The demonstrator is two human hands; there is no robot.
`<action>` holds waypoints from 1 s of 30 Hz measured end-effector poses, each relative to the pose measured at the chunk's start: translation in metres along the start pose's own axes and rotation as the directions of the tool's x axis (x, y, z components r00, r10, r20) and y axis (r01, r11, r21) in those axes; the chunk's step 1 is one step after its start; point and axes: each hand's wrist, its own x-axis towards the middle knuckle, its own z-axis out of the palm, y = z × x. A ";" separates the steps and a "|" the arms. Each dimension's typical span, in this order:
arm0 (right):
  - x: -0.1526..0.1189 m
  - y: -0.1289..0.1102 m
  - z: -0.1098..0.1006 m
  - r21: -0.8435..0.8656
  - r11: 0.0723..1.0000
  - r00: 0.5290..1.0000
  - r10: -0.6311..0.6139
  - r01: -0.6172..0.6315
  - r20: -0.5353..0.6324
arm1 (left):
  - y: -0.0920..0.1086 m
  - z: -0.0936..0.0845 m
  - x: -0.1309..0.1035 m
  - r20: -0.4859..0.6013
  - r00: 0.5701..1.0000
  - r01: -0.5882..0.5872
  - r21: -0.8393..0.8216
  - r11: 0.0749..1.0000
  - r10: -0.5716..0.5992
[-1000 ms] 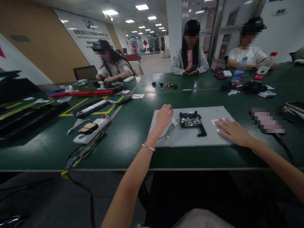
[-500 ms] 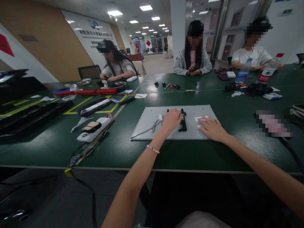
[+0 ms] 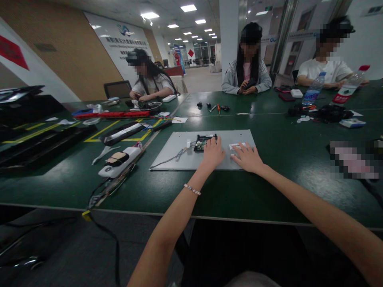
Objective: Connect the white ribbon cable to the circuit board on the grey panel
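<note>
A flat grey panel lies on the green table in front of me. On it sits a black frame with a green circuit board, and a grey cable runs from near the board to the panel's left corner. My left hand rests with spread fingers at the right side of the black frame, partly covering it. My right hand lies flat with fingers apart over a white label on the panel's right part.
Left on the green table are a white device and a long black part. Small tools lie beyond the panel. A phone and bottles are at the right. Three people sit across.
The panel has shifted left with the black frame on it. My right hand has moved left with the panel. My left hand now covers the frame's right side, and more of the circuit board shows.
</note>
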 end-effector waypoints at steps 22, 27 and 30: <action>0.002 -0.002 -0.008 0.044 0.999 0.999 -0.023 0.022 0.030 | -0.061 0.027 0.047 -0.012 0.950 0.311 0.095 0.946 -0.312; 0.001 -0.001 -0.009 0.055 0.998 0.999 -0.037 0.035 0.035 | -0.084 0.000 0.043 -0.069 0.961 0.272 0.088 0.958 -0.266; 0.000 0.000 -0.009 0.058 0.997 0.998 -0.047 0.044 0.044 | -0.120 -0.015 0.040 -0.086 0.953 0.302 0.194 0.933 -0.291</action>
